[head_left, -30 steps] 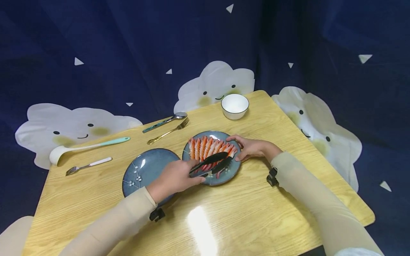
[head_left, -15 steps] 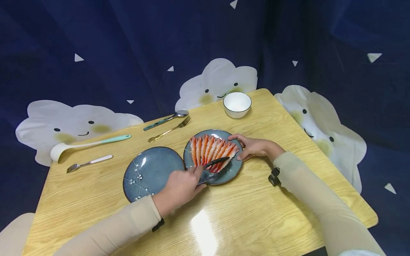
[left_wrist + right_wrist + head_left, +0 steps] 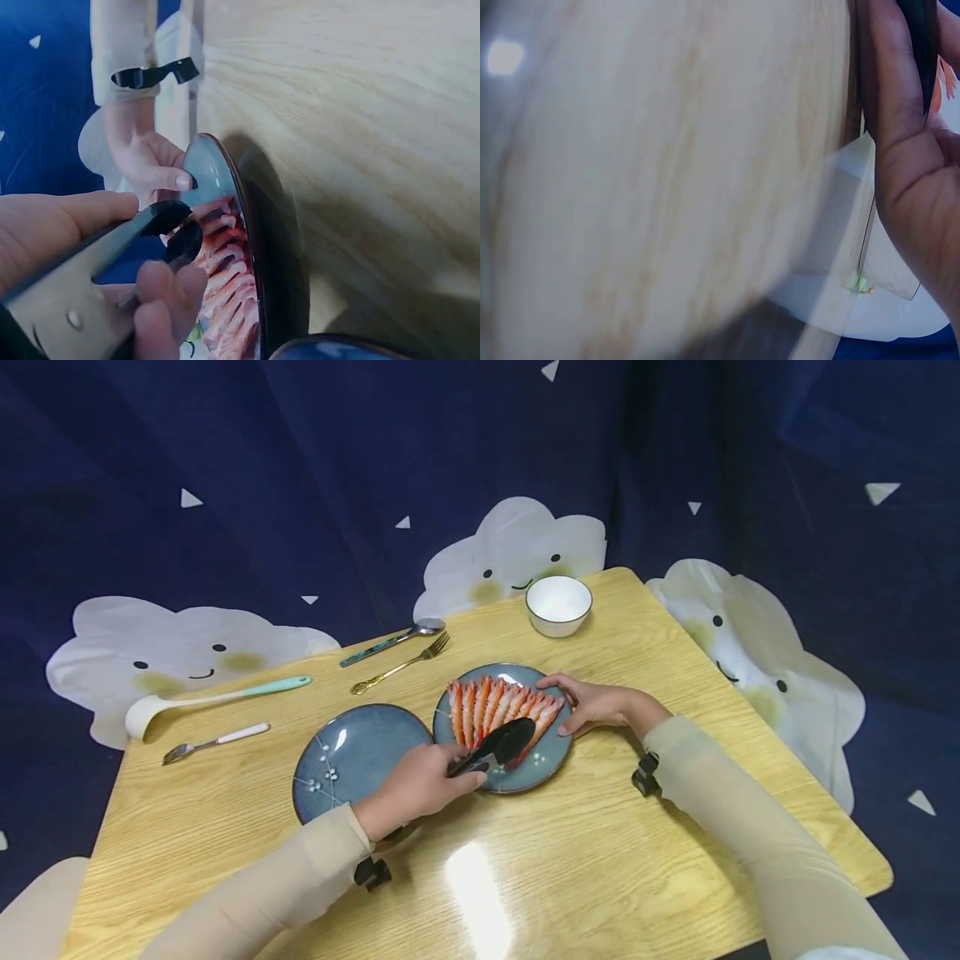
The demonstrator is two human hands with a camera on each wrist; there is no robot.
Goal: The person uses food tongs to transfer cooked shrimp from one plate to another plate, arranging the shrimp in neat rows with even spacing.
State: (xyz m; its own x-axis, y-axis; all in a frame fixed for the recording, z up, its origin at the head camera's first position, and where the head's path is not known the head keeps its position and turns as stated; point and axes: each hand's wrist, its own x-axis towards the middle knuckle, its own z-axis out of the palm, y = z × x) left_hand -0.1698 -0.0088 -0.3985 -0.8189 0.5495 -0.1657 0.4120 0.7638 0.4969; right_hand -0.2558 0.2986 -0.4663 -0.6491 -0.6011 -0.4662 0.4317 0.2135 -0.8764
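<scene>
My left hand (image 3: 420,781) grips a pair of tongs (image 3: 510,741) with black tips and a metal body. The tips sit low over the front right of a row of red-and-white shrimp (image 3: 487,702), hiding part of it. In the left wrist view the black tips stand slightly apart at the end of the shrimp row (image 3: 229,285). The shrimp lie side by side on a round blue plate (image 3: 551,764). My right hand (image 3: 596,703) holds that plate's right rim, thumb on top; in the right wrist view its fingers (image 3: 900,97) reach under the rim.
A second blue plate (image 3: 352,752) lies close at the left, beneath my left forearm's reach. Behind are a gold fork (image 3: 401,667), a spoon (image 3: 393,642) and a white bowl (image 3: 558,604). A ladle (image 3: 217,697) and a white-handled fork (image 3: 217,743) lie far left.
The tongs have turned in my left hand's grip, from spread above the shrimp to edge-on, then broad side up at the front right shrimp. My right hand keeps holding the plate's rim.
</scene>
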